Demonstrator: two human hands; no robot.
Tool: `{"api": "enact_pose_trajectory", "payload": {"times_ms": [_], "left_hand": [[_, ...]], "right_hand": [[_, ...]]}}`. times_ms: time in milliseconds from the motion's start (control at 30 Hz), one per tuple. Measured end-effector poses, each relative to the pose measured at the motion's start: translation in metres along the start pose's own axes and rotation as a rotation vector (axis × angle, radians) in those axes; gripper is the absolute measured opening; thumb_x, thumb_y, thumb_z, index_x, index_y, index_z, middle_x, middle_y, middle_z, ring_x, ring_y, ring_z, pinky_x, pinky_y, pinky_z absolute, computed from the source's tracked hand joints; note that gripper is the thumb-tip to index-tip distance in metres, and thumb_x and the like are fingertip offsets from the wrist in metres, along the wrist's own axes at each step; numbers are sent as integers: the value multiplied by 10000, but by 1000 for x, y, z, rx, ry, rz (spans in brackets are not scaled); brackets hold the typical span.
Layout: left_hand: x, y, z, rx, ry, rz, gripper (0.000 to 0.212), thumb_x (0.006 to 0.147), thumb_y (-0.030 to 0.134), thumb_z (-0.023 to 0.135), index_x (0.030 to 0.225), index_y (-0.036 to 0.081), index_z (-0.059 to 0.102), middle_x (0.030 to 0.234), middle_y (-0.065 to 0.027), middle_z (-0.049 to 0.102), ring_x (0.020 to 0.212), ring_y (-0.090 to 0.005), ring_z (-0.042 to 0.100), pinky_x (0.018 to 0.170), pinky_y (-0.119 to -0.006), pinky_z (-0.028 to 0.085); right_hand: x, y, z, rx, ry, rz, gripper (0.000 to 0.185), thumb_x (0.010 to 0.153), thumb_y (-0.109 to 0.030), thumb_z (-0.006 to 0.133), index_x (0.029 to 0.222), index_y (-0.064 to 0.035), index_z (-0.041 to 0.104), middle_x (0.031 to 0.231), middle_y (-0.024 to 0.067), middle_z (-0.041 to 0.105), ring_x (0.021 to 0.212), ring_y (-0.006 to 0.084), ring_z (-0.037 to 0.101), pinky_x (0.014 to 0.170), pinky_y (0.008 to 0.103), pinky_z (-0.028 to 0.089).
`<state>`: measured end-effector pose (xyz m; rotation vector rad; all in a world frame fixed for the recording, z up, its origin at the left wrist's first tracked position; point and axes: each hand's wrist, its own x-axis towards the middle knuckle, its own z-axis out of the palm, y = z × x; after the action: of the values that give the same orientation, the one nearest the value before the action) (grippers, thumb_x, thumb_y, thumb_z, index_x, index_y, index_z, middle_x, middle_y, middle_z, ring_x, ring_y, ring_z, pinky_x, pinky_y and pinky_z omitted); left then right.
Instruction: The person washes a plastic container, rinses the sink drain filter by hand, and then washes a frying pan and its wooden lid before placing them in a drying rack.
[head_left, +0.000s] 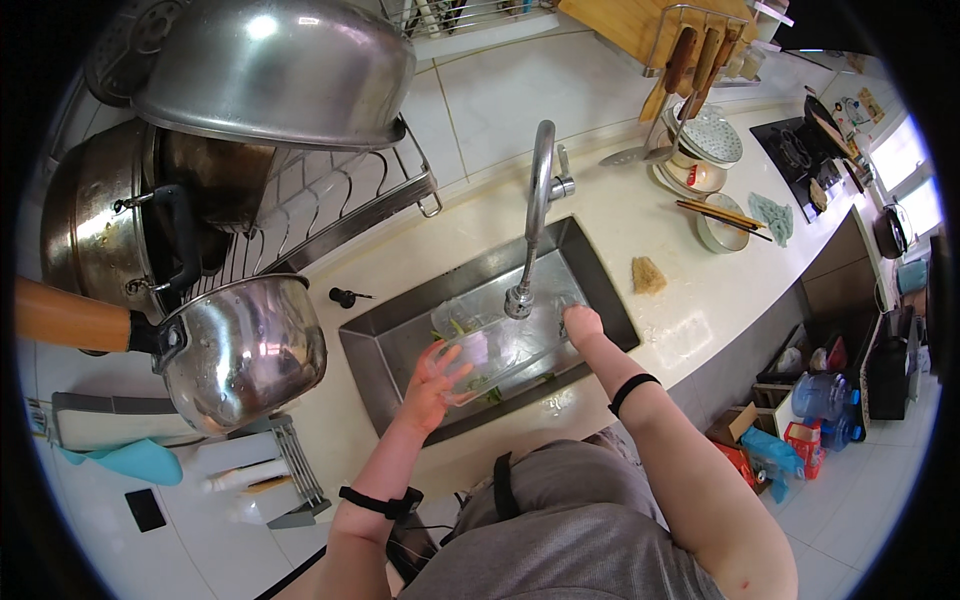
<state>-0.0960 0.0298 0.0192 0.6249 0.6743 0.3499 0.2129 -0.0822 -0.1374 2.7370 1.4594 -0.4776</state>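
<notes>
Over the stainless steel sink (397, 420), my left hand (435, 386) has its fingers spread against the near left end of a clear plastic container (517, 360). My right hand (582, 324) is closed at the container's far right end; what its fingers grip is hard to see. The container lies at a slant under the chrome faucet (519, 300). Bits of green leafy vegetable (491, 393) lie in the sink below and beside it. Another clear plastic piece (450, 311) shows behind it, near the sink's back edge.
A saucepan (244, 352) and a large steel basin (270, 75) jut out from a rack at left. A sponge (647, 276), a bowl with chopsticks (724, 232), stacked dishes (705, 142) and a cloth (771, 217) are on the right counter. A small black object (343, 298) lies left of the sink.
</notes>
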Motion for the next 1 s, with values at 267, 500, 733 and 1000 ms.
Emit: {"api": "enact_pose_trajectory", "payload": {"times_ms": [267, 500, 733, 1000], "left_hand": [[4, -6, 8, -53, -32, -68, 670, 788, -78, 465, 1341, 256, 284, 1442, -112, 220, 1254, -335, 364, 862, -541, 450], [30, -29, -5, -28, 94, -88, 687, 780, -60, 474, 1348, 268, 269, 1409, -86, 281, 1245, -291, 377, 866, -550, 439], [73, -64, -23, -51, 35, -176, 565, 888, 239, 526, 1371, 289, 235, 1331, -60, 360, 1146, -253, 444, 880, -579, 399], [109, -66, 3, 46, 197, -126, 519, 936, 483, 359, 1385, 266, 215, 1321, -88, 354, 1158, -278, 419, 882, -538, 411]], "right_hand": [[21, -29, 21, 502, 450, 71, 244, 747, -1, 508, 965, -14, 616, 948, 217, 617, 871, 372, 601, 766, 442, 481], [-27, -121, -19, 865, 79, 3, 197, 743, -8, 580, 936, -9, 623, 855, 199, 636, 789, 301, 627, 710, 376, 497], [-40, -154, -20, 1753, -361, 236, 192, 874, -123, 560, 1001, 20, 578, 850, 63, 611, 727, 122, 578, 628, 251, 480], [-58, -128, -42, 826, -20, -260, 298, 877, -295, 535, 1015, -32, 560, 800, 163, 623, 743, 326, 610, 649, 373, 483]]}}
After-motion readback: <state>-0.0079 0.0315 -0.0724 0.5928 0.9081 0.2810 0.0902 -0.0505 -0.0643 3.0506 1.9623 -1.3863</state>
